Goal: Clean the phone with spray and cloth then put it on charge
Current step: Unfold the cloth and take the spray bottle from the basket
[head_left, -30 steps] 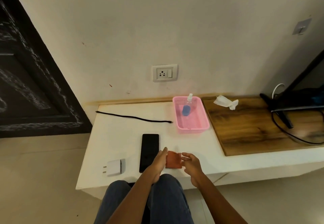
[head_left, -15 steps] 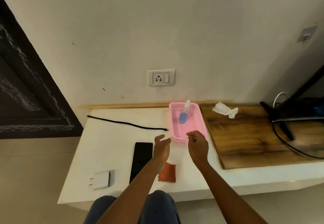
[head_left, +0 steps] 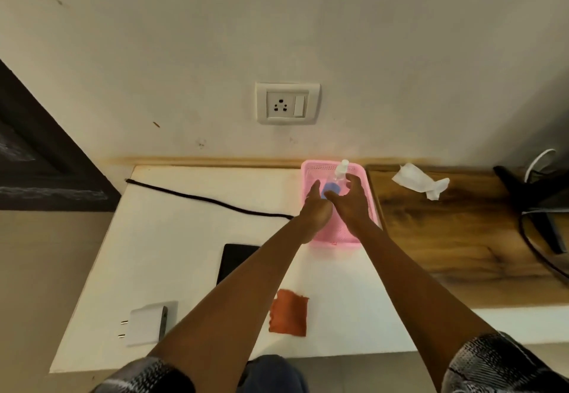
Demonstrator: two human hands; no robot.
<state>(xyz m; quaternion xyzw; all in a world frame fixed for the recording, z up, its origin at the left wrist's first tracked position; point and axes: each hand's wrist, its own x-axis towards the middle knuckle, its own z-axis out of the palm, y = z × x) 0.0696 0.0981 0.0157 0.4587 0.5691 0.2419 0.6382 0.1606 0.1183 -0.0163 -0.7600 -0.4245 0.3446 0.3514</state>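
Two hands reach into one pink basket (head_left: 338, 235). The left hand (head_left: 317, 208) and the right hand (head_left: 351, 201) are spread wide, one on each side of one spray bottle (head_left: 334, 184), not gripping it. One black phone (head_left: 235, 258) lies on the white desk (head_left: 184, 238), under the left arm. One orange cloth (head_left: 289, 312) lies between the arms. One white charger (head_left: 146, 323) sits left of the arms. One black cable (head_left: 203, 198) lies left of the hands.

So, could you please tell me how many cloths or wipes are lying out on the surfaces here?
2: an orange cloth on the white table near its front edge, and a crumpled white wipe on the wooden top by the wall. Arms could hide others.
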